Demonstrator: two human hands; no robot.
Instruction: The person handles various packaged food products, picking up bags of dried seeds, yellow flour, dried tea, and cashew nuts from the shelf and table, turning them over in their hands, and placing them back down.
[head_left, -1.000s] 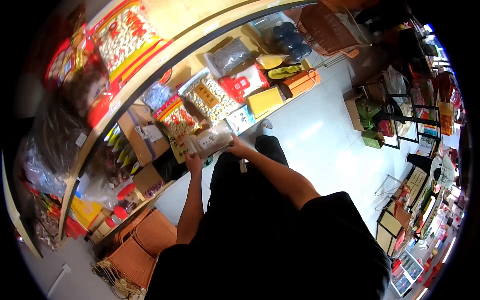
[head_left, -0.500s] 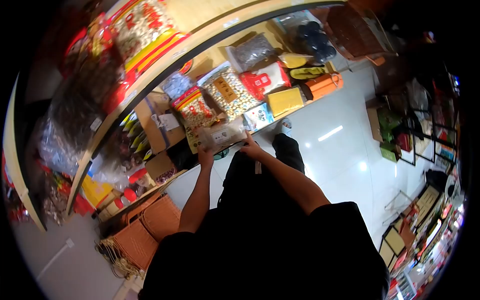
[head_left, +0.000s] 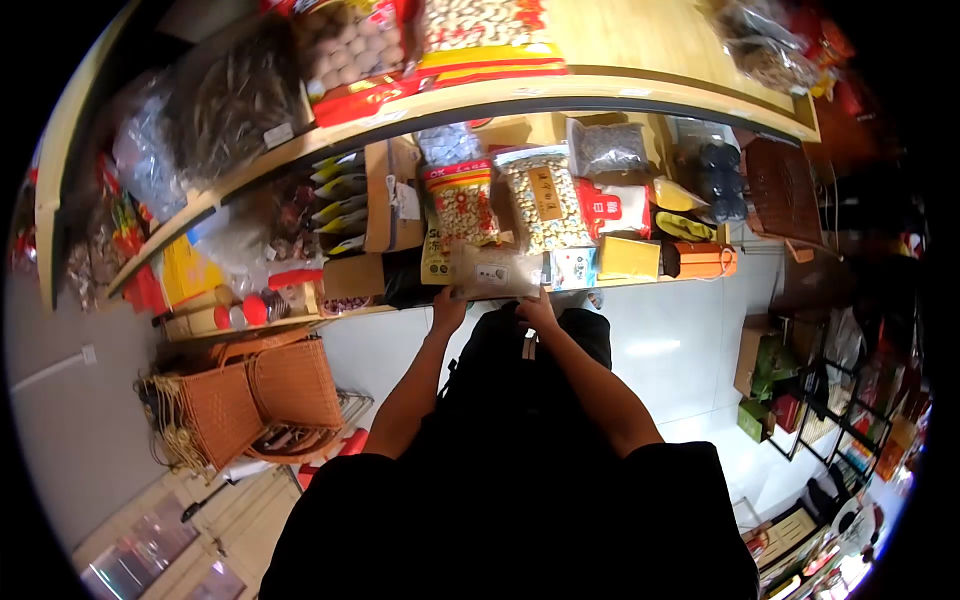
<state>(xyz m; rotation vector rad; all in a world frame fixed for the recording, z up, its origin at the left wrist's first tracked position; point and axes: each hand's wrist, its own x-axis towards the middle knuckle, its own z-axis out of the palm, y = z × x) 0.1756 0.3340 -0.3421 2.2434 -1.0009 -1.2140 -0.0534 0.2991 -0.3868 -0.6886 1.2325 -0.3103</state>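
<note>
A clear plastic bag of pale contents with a small label [head_left: 494,271] is held level at the front edge of the lower shelf. My left hand [head_left: 449,308] grips its left end from below. At its right end, my right hand [head_left: 538,308] pinches the lower corner. Just behind the bag lie a red and yellow nut packet [head_left: 461,205] and a larger bag of pale kernels with a brown label [head_left: 546,200]. A small blue and white packet [head_left: 574,268] sits right of my right hand. What fills the held bag is too small to make out.
An upper shelf [head_left: 600,90] with big nut bags overhangs the lower one. A yellow block-shaped pack [head_left: 629,259] and an orange box [head_left: 705,261] line the lower shelf's right end. Woven orange baskets [head_left: 290,385] stand at left; a black rack [head_left: 830,370] is at right.
The view has turned, so the shelves now run nearly level across it. Both hands still hold the bag, which appears less tilted.
</note>
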